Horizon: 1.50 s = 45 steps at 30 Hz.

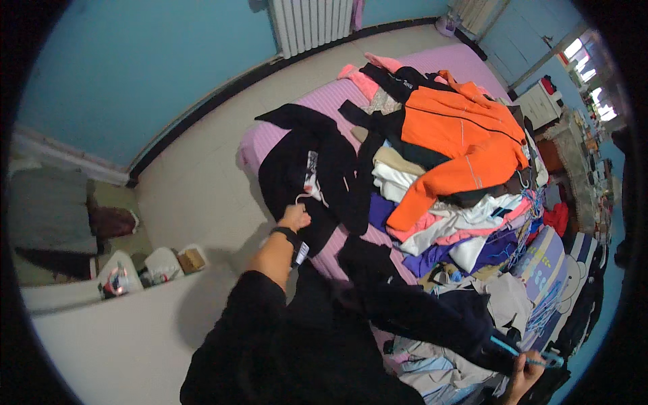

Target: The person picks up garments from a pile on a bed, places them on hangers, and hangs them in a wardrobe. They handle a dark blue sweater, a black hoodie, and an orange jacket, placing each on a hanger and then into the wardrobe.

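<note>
A black top [324, 147] with a pale cord and a printed patch on its front is spread at the near edge of the bed. My left hand [295, 217] is closed on its lower part, beside the cord, and wears a dark wristband. At the lower right my right hand [529, 372] grips a light-blue clothes hanger [505, 346]. A dark garment [425, 314] trails from this hanger across the bed towards my body. How the garment is fixed to the hanger is partly hidden.
Upon the pink striped bedcover [445, 58] lie an orange jacket [455, 121] and a heap of mixed clothes [471, 223]. Several blue hangers [544, 309] rest near a patterned pillow [541, 268]. A white radiator [314, 25] is on the wall; a white ledge with compartments [66, 298] stands left.
</note>
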### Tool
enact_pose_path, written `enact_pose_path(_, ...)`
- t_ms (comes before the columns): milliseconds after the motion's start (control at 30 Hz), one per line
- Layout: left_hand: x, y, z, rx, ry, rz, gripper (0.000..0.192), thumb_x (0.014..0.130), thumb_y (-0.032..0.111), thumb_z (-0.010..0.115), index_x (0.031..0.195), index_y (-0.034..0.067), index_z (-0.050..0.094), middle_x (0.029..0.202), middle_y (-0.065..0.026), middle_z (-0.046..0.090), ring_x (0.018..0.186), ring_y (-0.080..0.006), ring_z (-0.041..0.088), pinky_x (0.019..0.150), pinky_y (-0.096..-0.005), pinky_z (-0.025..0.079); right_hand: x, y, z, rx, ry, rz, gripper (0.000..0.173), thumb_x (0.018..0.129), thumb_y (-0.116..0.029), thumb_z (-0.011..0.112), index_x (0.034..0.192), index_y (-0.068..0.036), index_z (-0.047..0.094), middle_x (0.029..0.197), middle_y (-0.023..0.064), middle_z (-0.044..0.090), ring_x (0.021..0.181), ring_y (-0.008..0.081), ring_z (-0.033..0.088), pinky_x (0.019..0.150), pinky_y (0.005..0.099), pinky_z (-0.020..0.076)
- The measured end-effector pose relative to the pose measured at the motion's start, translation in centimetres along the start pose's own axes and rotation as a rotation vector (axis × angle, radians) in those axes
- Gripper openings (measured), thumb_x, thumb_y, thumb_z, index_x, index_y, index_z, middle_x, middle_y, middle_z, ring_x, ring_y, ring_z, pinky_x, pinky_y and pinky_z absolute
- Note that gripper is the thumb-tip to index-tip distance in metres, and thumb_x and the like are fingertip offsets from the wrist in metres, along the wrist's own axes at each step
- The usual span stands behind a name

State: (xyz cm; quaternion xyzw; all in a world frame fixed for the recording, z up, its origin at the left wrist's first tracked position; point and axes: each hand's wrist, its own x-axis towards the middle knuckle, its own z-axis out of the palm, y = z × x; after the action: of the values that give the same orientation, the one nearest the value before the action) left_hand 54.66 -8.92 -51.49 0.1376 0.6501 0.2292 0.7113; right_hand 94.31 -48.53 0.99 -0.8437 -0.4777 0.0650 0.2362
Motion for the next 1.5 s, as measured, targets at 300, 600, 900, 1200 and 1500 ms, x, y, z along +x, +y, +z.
enact_pose_path(300, 10.0, -3.1, 8.5, -0.251, 0.259, -0.252, 0.039, 0.082, 0.033, 0.061, 0.114, 0.011, 0.052, 0.113, -0.0088, 0.056, 0.11, -0.0256, 0.05, 0.091, -0.0419, 0.041, 3.1, -7.5, 7.0, -0.241, -0.184, 0.243, 0.038, 0.091, -0.03, 0.057, 0.065, -0.005, 0.045, 0.065, 0.0064, 0.045, 0.057, 0.0186, 0.038, 0.067, 0.0394, 0.0403)
enact_pose_path(600, 2.9, 1.2, 13.5, 0.844, 0.55, 0.914, 0.036, 0.083, -0.003, 0.048, 0.119, -0.002, 0.044, 0.117, -0.0252, 0.048, 0.106, -0.0413, 0.051, 0.085, -0.0425, 0.045, 2.9, -9.0, 8.3, -0.153, -0.05, 0.37, 0.038, 0.089, -0.029, 0.061, 0.062, -0.003, 0.052, 0.057, 0.0073, 0.046, 0.055, 0.0204, 0.043, 0.059, 0.0358, 0.0371)
enact_pose_path(900, 0.2, 12.4, 7.9, 0.484, 0.399, 1.232, 0.027, 0.093, 0.018, 0.046, 0.109, -0.001, 0.055, 0.085, -0.0205, 0.06, 0.083, -0.0356, 0.058, 0.073, -0.0388, 0.047, -0.5, -8.0, 7.3, -0.167, 0.001, 0.41, 0.037, 0.089, -0.033, 0.058, 0.069, -0.002, 0.056, 0.058, 0.0064, 0.051, 0.056, 0.016, 0.048, 0.053, 0.0302, 0.0372)
enact_pose_path(1200, 1.2, 10.3, 9.4, 1.682, -0.132, 1.289, 0.021, 0.087, 0.012, 0.048, 0.104, 0.008, 0.059, 0.093, -0.0159, 0.063, 0.084, -0.0334, 0.063, 0.071, -0.0382, 0.051, -4.6, -4.7, 7.8, 0.055, 0.186, 0.589, 0.037, 0.088, -0.023, 0.058, 0.061, -0.002, 0.044, 0.059, 0.0042, 0.046, 0.056, 0.0122, 0.043, 0.051, 0.0272, 0.0305)
enact_pose_path(1500, -8.0, 15.5, 18.2, 0.963, -0.562, 1.146, 0.013, 0.087, 0.011, 0.058, 0.093, 0.0, 0.063, 0.088, -0.0092, 0.064, 0.08, -0.0194, 0.061, 0.075, -0.0299, 0.048, -4.3, -7.5, 7.8, -0.091, 0.26, 0.475, 0.03, 0.074, -0.024, 0.069, 0.056, -0.003, 0.055, 0.049, 0.0099, 0.048, 0.044, 0.0262, 0.045, 0.044, 0.0343, 0.0325)
